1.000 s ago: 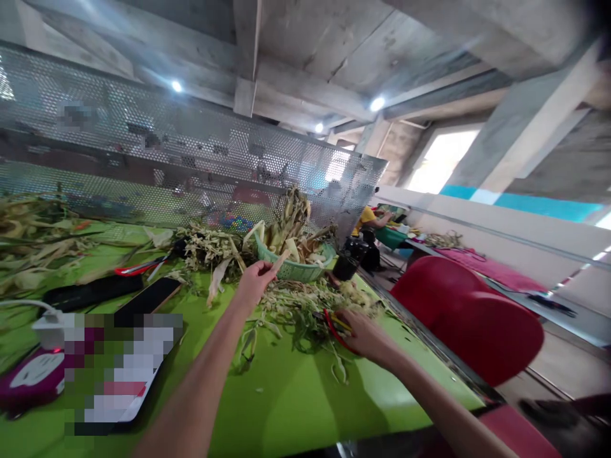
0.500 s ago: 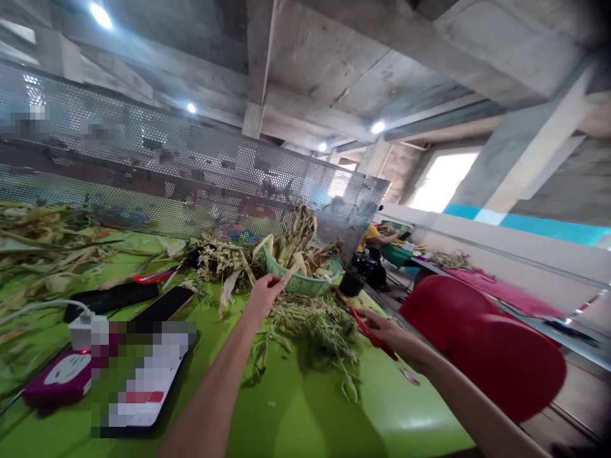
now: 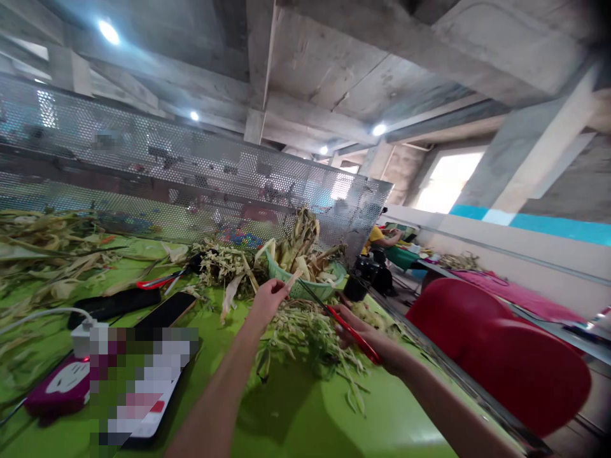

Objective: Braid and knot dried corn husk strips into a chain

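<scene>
Between the fingers of my left hand is a pale strip of dried husk, its tip pointing up and to the right. My right hand grips red-handled scissors, their dark blades pointing left toward the strip. Just behind both hands stands a green plastic basket full of dried husks. Beneath my hands a heap of green and pale plant cuttings lies on the green table.
Dried husks pile up at the left. Nearby lie another red-handled pair of scissors, a dark phone, a lit phone and a purple power strip. A perforated metal screen closes the back; red chairs stand right.
My right hand has moved left with the scissors, bringing the blades near the husk strip. My left hand stays nearly in place, still pinching the strip.
</scene>
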